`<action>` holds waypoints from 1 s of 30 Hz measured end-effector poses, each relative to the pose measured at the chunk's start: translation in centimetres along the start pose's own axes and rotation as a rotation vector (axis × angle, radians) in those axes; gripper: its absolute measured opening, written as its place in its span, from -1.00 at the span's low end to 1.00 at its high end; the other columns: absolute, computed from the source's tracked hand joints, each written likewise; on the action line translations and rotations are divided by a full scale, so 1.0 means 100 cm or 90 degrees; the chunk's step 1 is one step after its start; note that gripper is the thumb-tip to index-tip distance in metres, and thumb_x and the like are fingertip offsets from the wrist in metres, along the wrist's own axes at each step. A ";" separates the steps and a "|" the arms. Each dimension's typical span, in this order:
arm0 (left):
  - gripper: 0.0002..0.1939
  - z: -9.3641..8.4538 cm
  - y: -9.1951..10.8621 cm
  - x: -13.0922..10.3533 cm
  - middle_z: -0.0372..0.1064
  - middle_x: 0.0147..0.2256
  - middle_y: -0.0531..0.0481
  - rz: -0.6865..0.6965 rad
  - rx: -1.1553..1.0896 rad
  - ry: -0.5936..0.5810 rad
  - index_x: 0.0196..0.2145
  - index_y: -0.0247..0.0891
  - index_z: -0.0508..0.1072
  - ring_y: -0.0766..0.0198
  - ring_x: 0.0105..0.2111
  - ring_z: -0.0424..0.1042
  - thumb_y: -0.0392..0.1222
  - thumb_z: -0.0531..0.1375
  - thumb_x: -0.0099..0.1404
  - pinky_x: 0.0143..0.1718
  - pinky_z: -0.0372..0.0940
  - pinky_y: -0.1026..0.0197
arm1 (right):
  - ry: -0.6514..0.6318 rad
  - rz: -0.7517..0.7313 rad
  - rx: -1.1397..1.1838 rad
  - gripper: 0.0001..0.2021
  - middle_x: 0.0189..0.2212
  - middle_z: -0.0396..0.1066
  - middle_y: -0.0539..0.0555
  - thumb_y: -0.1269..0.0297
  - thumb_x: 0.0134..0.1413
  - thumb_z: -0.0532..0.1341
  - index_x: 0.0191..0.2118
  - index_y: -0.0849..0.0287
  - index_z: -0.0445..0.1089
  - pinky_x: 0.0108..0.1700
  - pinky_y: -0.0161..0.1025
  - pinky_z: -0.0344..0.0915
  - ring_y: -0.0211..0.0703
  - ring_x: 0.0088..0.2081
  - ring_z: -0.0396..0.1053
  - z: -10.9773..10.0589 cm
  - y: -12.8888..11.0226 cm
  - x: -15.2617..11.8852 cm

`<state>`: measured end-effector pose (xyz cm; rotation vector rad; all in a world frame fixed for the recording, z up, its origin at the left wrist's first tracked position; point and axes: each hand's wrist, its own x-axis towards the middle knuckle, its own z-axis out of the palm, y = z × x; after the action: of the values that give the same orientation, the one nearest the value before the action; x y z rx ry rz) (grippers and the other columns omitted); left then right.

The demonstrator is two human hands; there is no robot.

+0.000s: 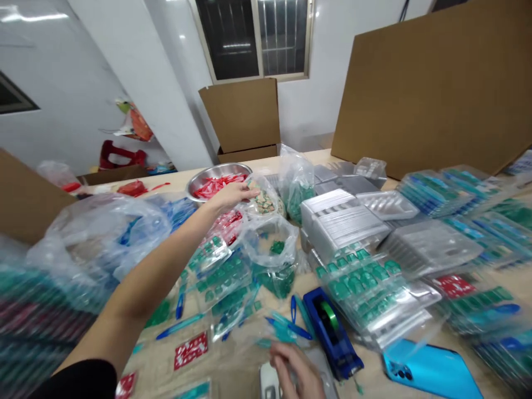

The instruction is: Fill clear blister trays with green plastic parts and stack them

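My left hand (pixel 235 195) is stretched out at the mouth of a clear plastic bag (pixel 266 202) of small beige and green pieces. Its fingers are extended, and I see nothing held in them. Beside it stands a metal bowl (pixel 194 194) of red and white plastic pieces. At the bottom edge, my right hand (pixel 297 368) is slightly blurred, with fingers loosely bent and apart. It hovers over or touches a white object (pixel 266 382), mostly hidden, whose kind I cannot make out. A blue tape dispenser (pixel 332 332) stands to its right.
An open bag of green pieces (pixel 274 271) stands mid-table. Stacked clear trays (pixel 341 219) and green-filled blister packs (pixel 361 282) lie to the right, near a blue phone (pixel 430 368). Blue pens (pixel 291 327) and a red card (pixel 190 351) lie in front. Cardboard boxes (pixel 249 116) stand behind.
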<state>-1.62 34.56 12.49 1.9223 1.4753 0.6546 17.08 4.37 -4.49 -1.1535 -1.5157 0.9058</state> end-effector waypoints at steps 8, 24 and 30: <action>-0.87 0.040 0.022 -0.197 0.51 -0.34 0.02 0.086 -0.245 -0.092 -0.38 -0.15 0.51 0.23 -0.30 0.49 -0.07 0.23 0.24 -0.23 0.39 0.15 | -0.024 0.311 0.726 -0.63 -0.01 0.50 0.10 -0.08 0.07 0.25 -0.12 0.05 0.47 0.11 0.03 0.37 0.00 0.05 0.44 0.022 -0.089 0.058; -0.73 0.082 -0.021 -0.337 0.40 -0.12 -0.02 0.038 -0.111 0.208 -0.01 -0.03 0.34 0.18 -0.06 0.38 -0.17 0.20 0.33 -0.01 0.32 0.05 | -0.132 0.460 0.628 -0.87 -0.18 0.53 -0.03 0.13 0.08 0.29 -0.30 0.04 0.47 -0.01 -0.12 0.47 -0.14 -0.03 0.48 0.064 -0.107 0.013; -0.81 0.081 -0.032 -0.354 0.39 -0.21 0.02 -0.007 -0.091 0.252 -0.12 -0.08 0.39 0.24 -0.14 0.39 -0.22 0.23 0.31 -0.12 0.35 0.15 | -0.172 0.502 0.645 -0.83 -0.09 0.52 -0.04 0.16 0.12 0.27 -0.16 -0.01 0.51 0.00 -0.10 0.48 -0.18 -0.07 0.51 0.065 -0.103 0.009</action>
<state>-6.95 -0.52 4.19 1.7397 1.6191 1.1553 8.37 2.50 3.90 -0.8257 -0.5237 2.1025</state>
